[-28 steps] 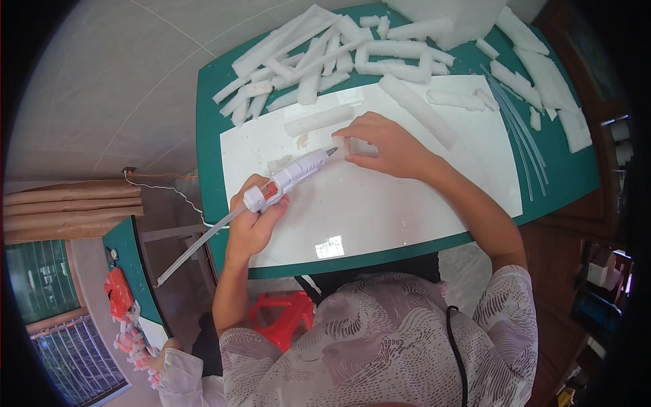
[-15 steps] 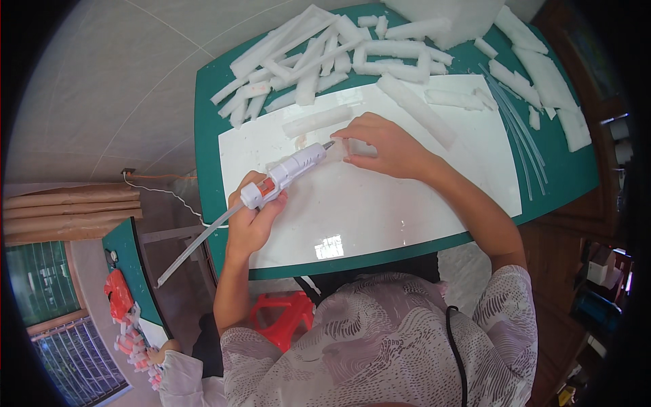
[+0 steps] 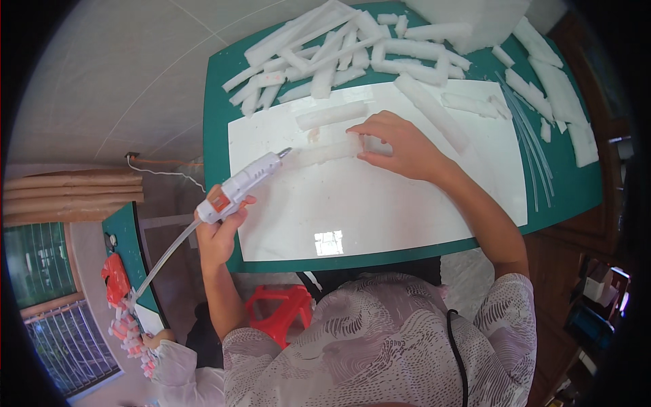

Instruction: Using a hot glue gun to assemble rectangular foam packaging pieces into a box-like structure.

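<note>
My left hand (image 3: 218,234) is wrapped round a white and orange hot glue gun (image 3: 245,180). A long clear glue stick (image 3: 166,258) sticks out of the gun's back end. The metal nozzle points up and right, close to the left end of a white foam strip (image 3: 324,154) lying on the white board (image 3: 366,210). My right hand (image 3: 401,146) pinches that strip's right end between thumb and fingers. Just beyond it lies another foam strip (image 3: 331,115). A longer foam strip (image 3: 430,112) slants across the board beyond my right hand.
A heap of white foam strips (image 3: 325,61) covers the far side of the green table (image 3: 220,85). Clear glue sticks (image 3: 529,146) and foam pieces (image 3: 556,95) lie at the right. A red stool (image 3: 278,313) stands below the table; another person's sleeve (image 3: 180,363) shows lower left.
My left hand has moved left with the glue gun, its nozzle going from the strip's right end to near its left end. My right hand keeps its pinch on the strip.
</note>
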Demonstrator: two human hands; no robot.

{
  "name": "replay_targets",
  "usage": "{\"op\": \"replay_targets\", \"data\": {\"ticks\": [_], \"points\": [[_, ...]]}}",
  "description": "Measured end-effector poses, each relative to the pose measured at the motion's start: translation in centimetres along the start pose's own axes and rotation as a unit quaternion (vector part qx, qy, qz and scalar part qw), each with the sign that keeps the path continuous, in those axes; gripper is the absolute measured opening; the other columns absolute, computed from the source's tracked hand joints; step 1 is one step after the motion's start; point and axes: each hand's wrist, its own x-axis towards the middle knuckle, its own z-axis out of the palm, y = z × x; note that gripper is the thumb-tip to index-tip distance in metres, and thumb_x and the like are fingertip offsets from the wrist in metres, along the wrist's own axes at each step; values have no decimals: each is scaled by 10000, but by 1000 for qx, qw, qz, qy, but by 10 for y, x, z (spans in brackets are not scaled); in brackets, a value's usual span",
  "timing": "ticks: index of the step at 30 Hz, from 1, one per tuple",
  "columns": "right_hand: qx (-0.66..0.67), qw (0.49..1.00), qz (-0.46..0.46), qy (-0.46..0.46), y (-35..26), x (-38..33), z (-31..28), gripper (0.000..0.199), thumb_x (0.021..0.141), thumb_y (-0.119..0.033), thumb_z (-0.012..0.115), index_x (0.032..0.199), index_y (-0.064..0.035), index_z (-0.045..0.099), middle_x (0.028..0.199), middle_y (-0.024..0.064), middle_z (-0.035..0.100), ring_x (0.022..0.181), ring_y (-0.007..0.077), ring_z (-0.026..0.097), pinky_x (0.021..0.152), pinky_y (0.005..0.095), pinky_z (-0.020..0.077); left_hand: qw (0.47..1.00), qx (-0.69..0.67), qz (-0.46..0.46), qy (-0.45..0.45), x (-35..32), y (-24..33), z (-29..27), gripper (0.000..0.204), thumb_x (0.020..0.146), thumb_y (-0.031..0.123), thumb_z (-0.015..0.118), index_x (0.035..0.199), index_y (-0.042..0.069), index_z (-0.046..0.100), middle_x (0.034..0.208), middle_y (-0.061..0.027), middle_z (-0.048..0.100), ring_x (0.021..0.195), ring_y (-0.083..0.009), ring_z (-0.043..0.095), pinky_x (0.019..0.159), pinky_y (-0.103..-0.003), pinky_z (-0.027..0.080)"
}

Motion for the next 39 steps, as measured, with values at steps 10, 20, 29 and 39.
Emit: {"op": "replay_targets", "data": {"ticks": [10, 20, 29, 39], "points": [[2, 1000, 22, 7, -2, 1, 2, 388, 846, -209, 767, 1216, -138, 677, 1063, 78, 638, 935, 245, 590, 819, 336, 514, 999, 26, -45, 2, -12, -22, -18, 410, 784, 89, 611, 1176, -24, 647, 907, -58, 700, 777, -82, 564, 649, -231, 407], [3, 1000, 8, 12, 0, 1, 1, 387, 849, -203, 763, 1222, -154, 675, 1053, 69, 626, 872, 230, 564, 786, 322, 510, 998, 37, -40, 39, -9, -19, -12, 115, 766, 51, 616, 862, -5, 646, 767, -40, 661, 689, -88, 556, 616, -258, 425], [-5, 1000, 5, 7, -1, 1, 1, 383, 848, -195, 761, 1219, -153, 673, 1058, 72, 625, 882, 234, 570, 787, 324, 510, 998, 24, -57, 26, -10, -17, -15, 106, 763, 43, 616, 855, -7, 629, 766, -49, 643, 710, -107, 578, 652, -275, 458], [-4, 1000, 17, 3, -3, 1, -1, 382, 851, -195, 760, 1219, -142, 672, 1086, 87, 629, 914, 241, 581, 789, 318, 516, 998, 30, -47, 39, -16, -26, -16, 105, 757, 57, 645, 839, -3, 623, 719, -11, 594, 650, -83, 499, 593, -259, 385]]}}
